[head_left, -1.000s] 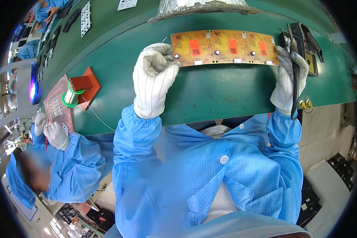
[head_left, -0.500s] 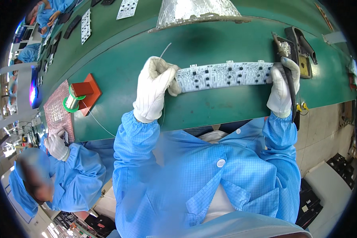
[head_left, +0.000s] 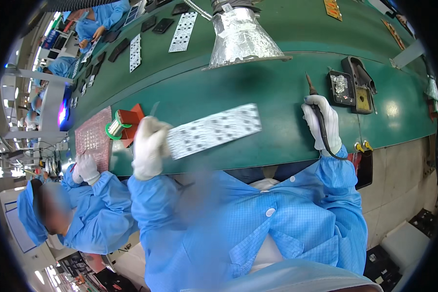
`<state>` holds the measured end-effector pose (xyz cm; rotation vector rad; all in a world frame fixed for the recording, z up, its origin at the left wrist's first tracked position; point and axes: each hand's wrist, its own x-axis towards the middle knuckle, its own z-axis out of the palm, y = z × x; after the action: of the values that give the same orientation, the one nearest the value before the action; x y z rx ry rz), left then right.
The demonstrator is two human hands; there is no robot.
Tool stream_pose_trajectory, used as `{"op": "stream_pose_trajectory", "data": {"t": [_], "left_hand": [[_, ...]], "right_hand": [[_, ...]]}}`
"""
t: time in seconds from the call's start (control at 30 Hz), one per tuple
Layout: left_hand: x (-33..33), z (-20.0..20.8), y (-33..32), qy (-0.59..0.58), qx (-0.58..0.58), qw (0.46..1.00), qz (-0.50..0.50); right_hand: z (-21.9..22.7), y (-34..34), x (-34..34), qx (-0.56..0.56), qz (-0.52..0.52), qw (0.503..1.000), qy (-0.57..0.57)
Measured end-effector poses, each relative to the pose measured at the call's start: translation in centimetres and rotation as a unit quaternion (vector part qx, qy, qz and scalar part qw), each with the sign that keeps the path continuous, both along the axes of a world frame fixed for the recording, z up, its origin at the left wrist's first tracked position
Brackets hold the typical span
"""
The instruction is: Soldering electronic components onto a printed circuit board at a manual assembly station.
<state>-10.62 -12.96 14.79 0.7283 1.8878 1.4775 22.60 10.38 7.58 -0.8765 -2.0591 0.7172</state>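
My left hand [head_left: 151, 148], in a white glove and smeared by motion, grips the left end of a long white circuit board [head_left: 216, 130] with rows of dark parts. A thin strand of wire [head_left: 154, 108] pokes up from the same fist. The board tilts upward to the right over the green bench, its right end free. In my gloved right hand [head_left: 323, 121] is a soldering iron [head_left: 312, 87], its tip pointing up and away and its dark cable running down past the wrist. A spool of solder wire [head_left: 115, 128] on a red-orange stand is just left of my left hand.
A foil-covered fume hood [head_left: 246, 41] hangs at the far middle. To the right is a soldering iron stand [head_left: 359, 73] beside a tray of solder scraps [head_left: 340, 87]. Several boards [head_left: 183, 31] lie at the back. A co-worker's gloved hands [head_left: 86, 169] rest near a pink bubble-wrap sheet [head_left: 93, 138].
The right hand has let go of the board's right end and moved apart with the soldering iron. My left hand has carried the board left and nearer. The view has shifted too.
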Motion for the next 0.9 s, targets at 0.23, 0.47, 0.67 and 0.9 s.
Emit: {"op": "stream_pose_trajectory", "data": {"t": [0.23,0.47,0.67,0.9], "left_hand": [[-4.9,0.0,-1.8,0.262,0.025,0.963,0.052],[-7.5,-5.2,14.1,0.091,0.133,0.969,0.187],[-7.0,-8.7,26.0,0.088,0.027,0.996,0.004],[-4.2,-11.3,23.7,0.25,-0.014,0.953,0.171]], "right_hand": [[-2.2,0.6,0.5,0.034,0.015,0.999,0.027],[-2.0,0.4,0.6,0.041,0.01,0.999,0.034],[-2.2,0.4,0.5,0.005,-0.007,1.0,0.02],[-1.7,0.3,0.4,0.006,-0.025,0.998,0.053]]}}
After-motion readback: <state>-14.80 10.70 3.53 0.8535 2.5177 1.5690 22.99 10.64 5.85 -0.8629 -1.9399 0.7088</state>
